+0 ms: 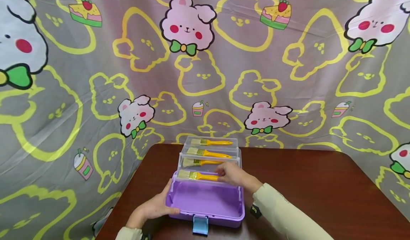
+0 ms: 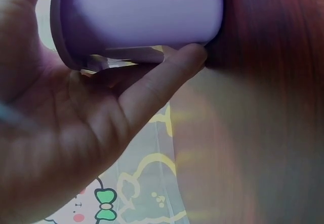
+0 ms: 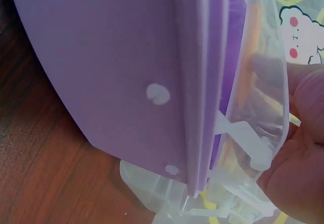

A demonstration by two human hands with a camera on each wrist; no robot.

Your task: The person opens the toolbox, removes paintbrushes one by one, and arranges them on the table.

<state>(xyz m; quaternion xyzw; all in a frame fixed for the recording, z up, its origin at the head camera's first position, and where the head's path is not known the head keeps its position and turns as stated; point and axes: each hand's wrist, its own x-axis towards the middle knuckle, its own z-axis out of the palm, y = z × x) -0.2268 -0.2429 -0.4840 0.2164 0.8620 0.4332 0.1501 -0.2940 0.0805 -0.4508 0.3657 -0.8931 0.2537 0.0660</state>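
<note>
A purple toolbox (image 1: pixel 205 197) stands open on the table, its stepped clear trays (image 1: pixel 209 167) raised at the back. Several paintbrushes with yellow handles and pale bristles lie across these trays, bristles to the left. My left hand (image 1: pixel 157 202) holds the box's left end, thumb at the front rim; in the left wrist view its fingers (image 2: pixel 162 82) run along the purple wall. At the lowest tray, my right hand (image 1: pixel 232 174) pinches the handle end of the nearest paintbrush (image 1: pixel 201 176). Through the clear tray wall, the right wrist view shows a fingertip against the orange-yellow handle (image 3: pixel 249 57).
A light blue latch (image 1: pixel 200 225) hangs from the box's front. White hinge arms (image 3: pixel 245 138) join the trays to the box's side. Behind the brown table (image 1: pixel 304 183) hangs a grey cloth (image 1: pixel 224 73) printed with rabbits and yellow outlines.
</note>
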